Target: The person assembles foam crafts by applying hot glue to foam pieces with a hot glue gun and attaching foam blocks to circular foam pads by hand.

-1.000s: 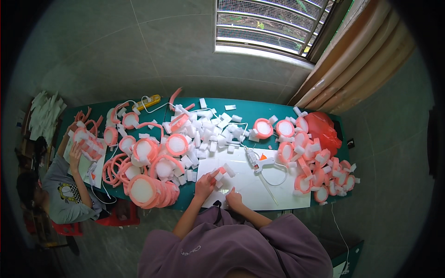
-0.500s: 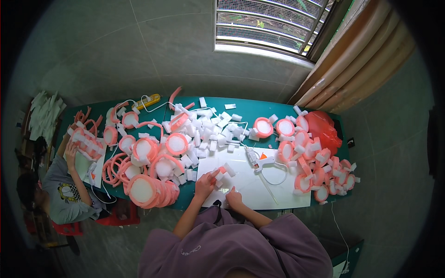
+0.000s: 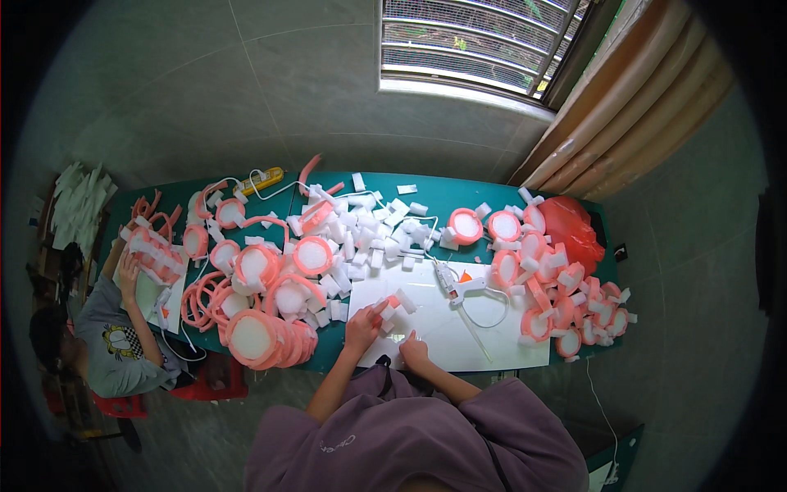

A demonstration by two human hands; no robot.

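Observation:
My left hand (image 3: 361, 330) is closed on a small pink and white foam piece (image 3: 395, 303) above a white board (image 3: 426, 287). White foam blocks stick out past its fingertips. Low over the board's near edge, my right hand (image 3: 414, 351) is closed with one finger pointing up. Whatever it may hold is hidden. A small pale scrap (image 3: 397, 337) lies between the hands. To the right of them a white glue gun (image 3: 466, 286) with an orange tip rests on the board, a clear glue stick (image 3: 476, 334) trailing from it toward me.
White foam blocks (image 3: 373, 230) are heaped behind the board. Pink-rimmed foam rounds (image 3: 256, 338) pile up on the left, and more pink and white pieces (image 3: 566, 307) on the right, by a red plastic bag (image 3: 566, 230). At far left a person (image 3: 123, 328) handles similar pieces.
My hands and the foam piece stay almost exactly where they were. The other person's hand at far left has shifted slightly.

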